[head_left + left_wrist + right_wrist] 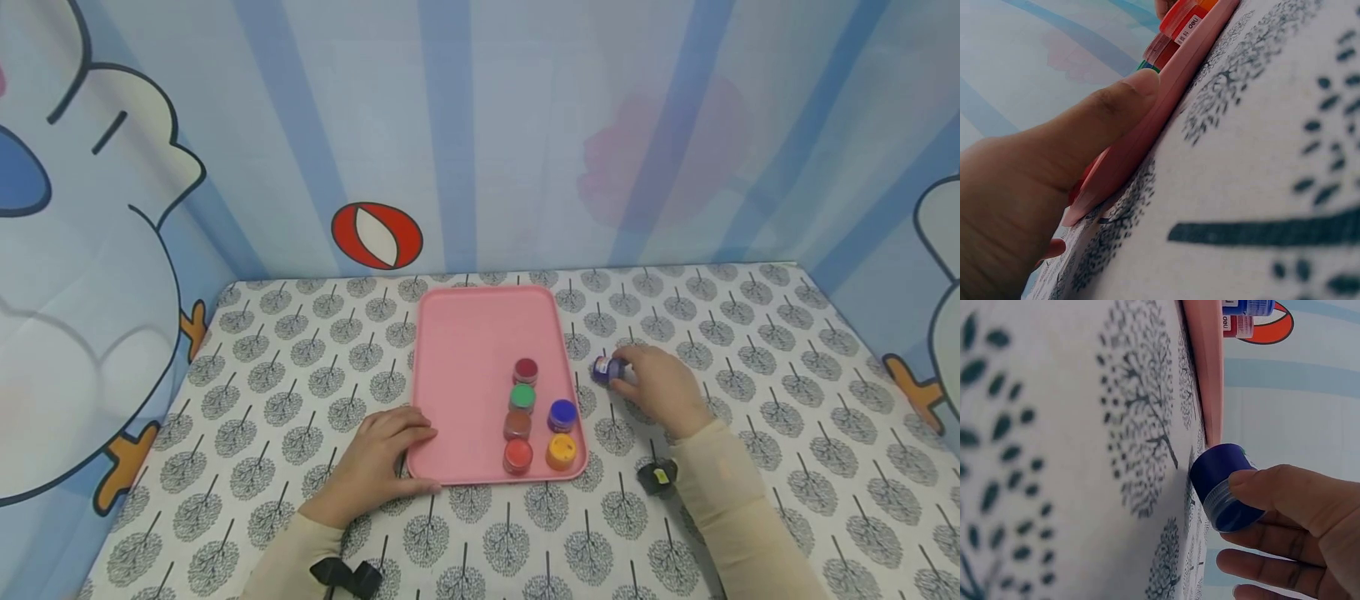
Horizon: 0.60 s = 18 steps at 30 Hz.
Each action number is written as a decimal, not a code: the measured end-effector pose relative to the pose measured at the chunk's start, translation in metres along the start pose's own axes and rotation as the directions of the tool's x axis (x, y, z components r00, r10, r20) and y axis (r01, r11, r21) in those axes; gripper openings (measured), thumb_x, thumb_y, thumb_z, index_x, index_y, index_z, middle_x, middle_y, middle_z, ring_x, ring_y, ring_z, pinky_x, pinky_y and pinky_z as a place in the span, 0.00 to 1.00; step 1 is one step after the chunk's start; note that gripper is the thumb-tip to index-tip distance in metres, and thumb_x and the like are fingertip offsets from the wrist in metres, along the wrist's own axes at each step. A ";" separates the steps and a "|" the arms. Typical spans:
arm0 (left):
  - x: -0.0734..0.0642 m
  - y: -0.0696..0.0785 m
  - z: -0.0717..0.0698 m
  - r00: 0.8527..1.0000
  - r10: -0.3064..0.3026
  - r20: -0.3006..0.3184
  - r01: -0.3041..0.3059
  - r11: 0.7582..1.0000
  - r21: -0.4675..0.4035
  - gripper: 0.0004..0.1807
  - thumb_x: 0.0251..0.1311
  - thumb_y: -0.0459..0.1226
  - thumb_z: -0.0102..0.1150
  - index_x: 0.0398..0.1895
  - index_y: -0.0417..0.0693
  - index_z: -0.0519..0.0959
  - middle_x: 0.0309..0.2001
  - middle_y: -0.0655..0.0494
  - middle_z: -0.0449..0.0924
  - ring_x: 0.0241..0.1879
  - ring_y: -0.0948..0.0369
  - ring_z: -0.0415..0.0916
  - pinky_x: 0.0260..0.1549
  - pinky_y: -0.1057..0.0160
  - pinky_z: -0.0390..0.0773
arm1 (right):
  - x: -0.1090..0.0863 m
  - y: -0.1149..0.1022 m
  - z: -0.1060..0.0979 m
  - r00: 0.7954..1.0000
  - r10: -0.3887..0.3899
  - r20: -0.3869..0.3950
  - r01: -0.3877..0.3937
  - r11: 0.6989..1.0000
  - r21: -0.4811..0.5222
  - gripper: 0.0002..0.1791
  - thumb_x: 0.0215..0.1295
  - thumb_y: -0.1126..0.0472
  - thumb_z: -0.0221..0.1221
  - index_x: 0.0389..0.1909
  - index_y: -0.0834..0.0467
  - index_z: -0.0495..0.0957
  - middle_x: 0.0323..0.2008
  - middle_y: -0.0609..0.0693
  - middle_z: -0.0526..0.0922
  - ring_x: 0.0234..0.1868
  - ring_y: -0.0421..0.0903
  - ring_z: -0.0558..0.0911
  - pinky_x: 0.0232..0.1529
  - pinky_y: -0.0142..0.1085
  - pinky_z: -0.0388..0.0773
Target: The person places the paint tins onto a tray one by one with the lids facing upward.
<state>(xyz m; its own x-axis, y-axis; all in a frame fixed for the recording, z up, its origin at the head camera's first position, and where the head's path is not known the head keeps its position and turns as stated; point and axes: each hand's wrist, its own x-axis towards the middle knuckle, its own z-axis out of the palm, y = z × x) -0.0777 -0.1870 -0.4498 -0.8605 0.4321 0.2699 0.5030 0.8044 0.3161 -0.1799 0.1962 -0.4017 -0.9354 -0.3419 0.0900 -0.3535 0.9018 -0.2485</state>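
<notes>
My right hand (pixel 660 387) pinches a small dark blue paint jar (pixel 606 370) between thumb and fingers, just right of the pink tray (pixel 480 333). In the right wrist view that jar is tilted, near the cloth. At the tray's near left corner lies my left hand (pixel 386 458), fingers extended at the left rim and thumb along the front rim. Inside the tray, a column holds a dark red jar (pixel 526 372), a green jar (pixel 522 398), a brown jar (pixel 517 425) and a red jar (pixel 517 457). To their right stand a blue jar (pixel 562 415) and a yellow-orange jar (pixel 561 451).
A white cloth (pixel 300 400) printed with grey trees covers the table. Behind the table hangs a pale blue striped backdrop (pixel 517 167) with cartoon figures. Dark straps with small black pieces (pixel 347 575) are on both wrists.
</notes>
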 end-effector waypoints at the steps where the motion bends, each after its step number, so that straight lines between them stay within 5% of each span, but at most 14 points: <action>1: 0.000 0.000 0.000 1.000 0.000 0.000 0.000 1.000 0.000 0.39 0.37 0.62 0.70 0.51 0.51 0.80 0.57 0.55 0.78 0.63 0.53 0.69 0.65 0.48 0.65 | 0.000 0.000 0.000 1.000 0.000 0.000 0.000 1.000 0.002 0.23 0.57 0.57 0.66 0.51 0.65 0.76 0.50 0.64 0.82 0.49 0.62 0.81 0.52 0.54 0.78; 18: 0.000 0.000 0.000 1.000 -0.005 0.006 0.005 1.000 -0.003 0.39 0.37 0.63 0.70 0.51 0.51 0.80 0.57 0.56 0.78 0.63 0.53 0.69 0.65 0.49 0.65 | -0.003 -0.012 -0.010 0.997 -0.065 -0.033 0.069 0.991 0.113 0.23 0.58 0.56 0.65 0.52 0.62 0.77 0.49 0.60 0.83 0.46 0.56 0.83 0.49 0.52 0.80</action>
<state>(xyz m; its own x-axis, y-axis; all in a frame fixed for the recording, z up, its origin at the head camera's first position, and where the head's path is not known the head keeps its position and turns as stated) -0.0780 -0.1868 -0.4499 -0.8634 0.4307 0.2626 0.4991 0.8053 0.3200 -0.1730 0.1886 -0.3893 -0.9100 -0.3912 0.1375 -0.4141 0.8406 -0.3491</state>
